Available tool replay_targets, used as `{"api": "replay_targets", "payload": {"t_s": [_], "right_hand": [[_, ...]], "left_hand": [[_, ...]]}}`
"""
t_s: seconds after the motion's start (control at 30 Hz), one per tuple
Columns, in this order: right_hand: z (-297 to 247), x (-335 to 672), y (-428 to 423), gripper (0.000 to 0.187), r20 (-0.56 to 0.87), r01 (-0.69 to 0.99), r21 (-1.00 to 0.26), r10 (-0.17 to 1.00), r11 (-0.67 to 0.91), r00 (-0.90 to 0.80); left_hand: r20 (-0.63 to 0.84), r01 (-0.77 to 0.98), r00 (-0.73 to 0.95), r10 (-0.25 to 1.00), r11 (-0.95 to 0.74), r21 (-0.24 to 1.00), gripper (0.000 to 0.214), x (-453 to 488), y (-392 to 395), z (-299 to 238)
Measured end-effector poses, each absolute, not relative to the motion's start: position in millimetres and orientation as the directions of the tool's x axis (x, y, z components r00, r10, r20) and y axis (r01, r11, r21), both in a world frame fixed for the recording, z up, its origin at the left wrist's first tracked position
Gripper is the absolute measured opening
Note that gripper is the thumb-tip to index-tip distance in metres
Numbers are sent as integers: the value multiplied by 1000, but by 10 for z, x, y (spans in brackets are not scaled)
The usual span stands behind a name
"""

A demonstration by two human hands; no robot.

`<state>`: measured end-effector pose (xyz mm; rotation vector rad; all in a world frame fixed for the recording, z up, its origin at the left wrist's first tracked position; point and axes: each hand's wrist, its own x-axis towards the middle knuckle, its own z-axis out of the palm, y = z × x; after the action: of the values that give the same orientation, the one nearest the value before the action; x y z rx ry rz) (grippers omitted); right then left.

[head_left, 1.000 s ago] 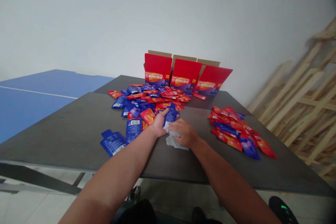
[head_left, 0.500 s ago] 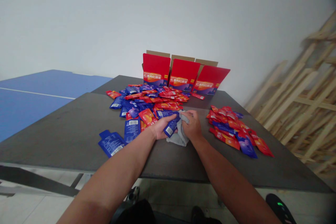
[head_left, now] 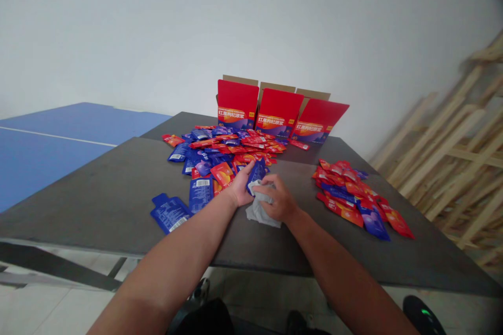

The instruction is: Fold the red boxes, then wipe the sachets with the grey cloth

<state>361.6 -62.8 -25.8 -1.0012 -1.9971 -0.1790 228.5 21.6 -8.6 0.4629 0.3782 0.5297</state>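
Note:
My left hand [head_left: 240, 188] is closed around a blue pouch [head_left: 257, 170], held tilted up over the table. Bunched in my right hand [head_left: 280, 200] is a grey cloth [head_left: 262, 213], pressed against the pouch's lower end. Part of the cloth hangs down below my fingers. Behind and left of my hands spreads a large heap of red and blue pouches [head_left: 212, 157]. Near my left forearm a single blue pouch [head_left: 170, 213] lies apart from the heap. Off to the right is a smaller pile of red and blue pouches [head_left: 353, 191].
Three open red cartons [head_left: 238, 102] stand side by side at the back of the dark grey table [head_left: 98, 204]. A blue table [head_left: 58, 152] adjoins on the left. Wooden frames [head_left: 451, 152] lean against the wall at right.
The blue pouch in my left hand has turned from lying slantwise to pointing upward. My right hand has moved the cloth down to the pouch's lower end.

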Motion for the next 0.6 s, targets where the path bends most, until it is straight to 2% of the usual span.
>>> {"api": "replay_targets", "payload": {"t_s": [0.07,0.17,0.3,0.53,0.6], "right_hand": [[-259,3565,-644,39,744,694,-206,571,689,-346],[-267,3569,-619,40,741,726,-210,591,655,-320],[-293,3626,-568,45,756,793,-269,629,547,-178],[-285,3663,-529,43,757,855,-377,651,356,63],[-278,3685,-511,41,755,857,-408,645,313,124]], "left_hand": [[-222,-380,802,554,761,526,42,2297,213,-108],[-234,-325,827,511,775,543,36,2303,196,-128],[-288,-218,854,434,801,558,36,2305,145,-117],[-206,-235,871,447,745,625,47,2343,47,-96],[-196,-235,860,472,706,668,40,2344,38,-105]]}}
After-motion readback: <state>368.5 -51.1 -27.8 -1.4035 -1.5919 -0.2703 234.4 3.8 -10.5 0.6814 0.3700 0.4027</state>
